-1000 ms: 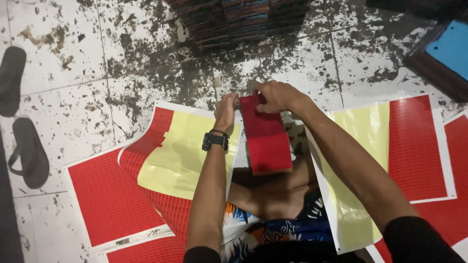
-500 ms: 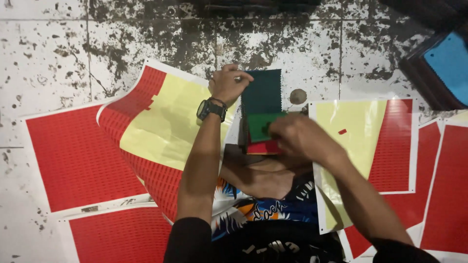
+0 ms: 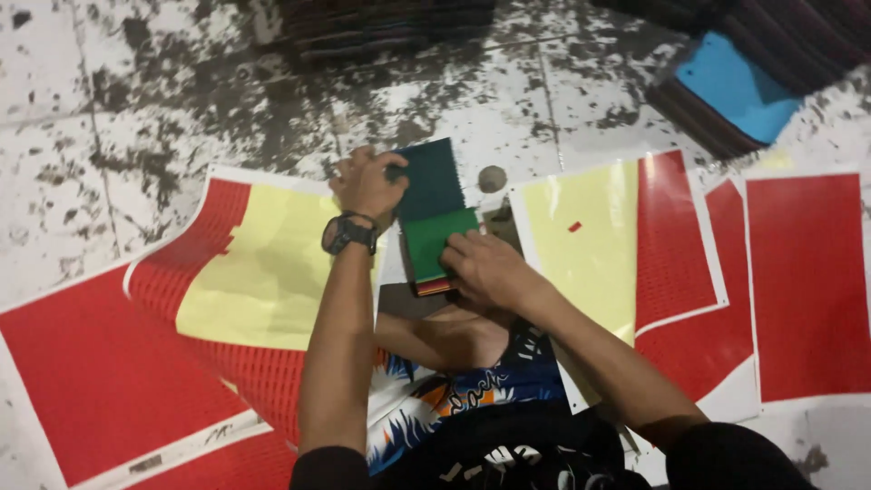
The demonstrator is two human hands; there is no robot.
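at frame centre a green card stack (image 3: 434,218) is gripped at its top by the left hand (image 3: 366,181) and pressed flat by the right hand (image 3: 485,268), being squared; next, even edges needed.

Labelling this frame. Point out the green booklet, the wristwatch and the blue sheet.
green booklet (image 3: 435,209): head view, on the middle of its green cover.
wristwatch (image 3: 347,233): head view, on the black strap at the left wrist.
blue sheet (image 3: 737,86): head view, on the middle of its blue face.

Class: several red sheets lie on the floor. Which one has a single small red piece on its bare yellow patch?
The sheet right of the hands: its yellow patch carries one small red piece. The left sheet's yellow patch shows none.
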